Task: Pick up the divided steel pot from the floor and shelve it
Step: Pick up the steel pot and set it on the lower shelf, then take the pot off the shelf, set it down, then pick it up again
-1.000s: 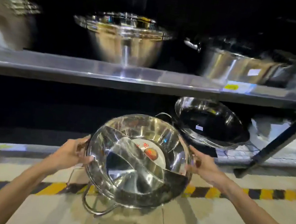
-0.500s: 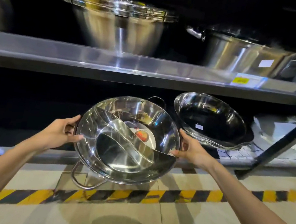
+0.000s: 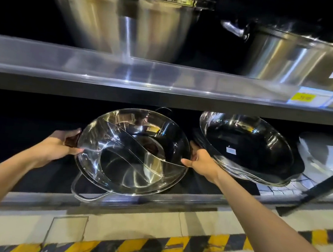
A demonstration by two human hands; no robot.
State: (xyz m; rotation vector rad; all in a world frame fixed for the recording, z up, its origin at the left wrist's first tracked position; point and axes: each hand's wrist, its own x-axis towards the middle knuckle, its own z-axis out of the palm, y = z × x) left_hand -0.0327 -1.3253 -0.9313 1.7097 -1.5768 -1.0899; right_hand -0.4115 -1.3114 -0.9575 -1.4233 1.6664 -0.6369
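The divided steel pot (image 3: 132, 153), shiny with an S-shaped partition inside, is tilted with its mouth toward me, inside the opening of the lower shelf (image 3: 185, 198). Its bottom rim sits at the shelf's front lip, and a loop handle (image 3: 85, 194) hangs over that edge. My left hand (image 3: 62, 146) grips the pot's left rim. My right hand (image 3: 200, 161) grips the right rim. Both arms reach forward from below.
A stack of tilted steel pans (image 3: 248, 150) leans just right of the pot, close to my right hand. The upper shelf (image 3: 146, 77) carries large steel pots (image 3: 131, 21) and a yellow price tag (image 3: 304, 97). Yellow-black hazard tape (image 3: 180, 245) runs along the floor.
Both hands have carried the pot up and forward from above the floor into the lower shelf opening. The view has moved closer to the shelves.
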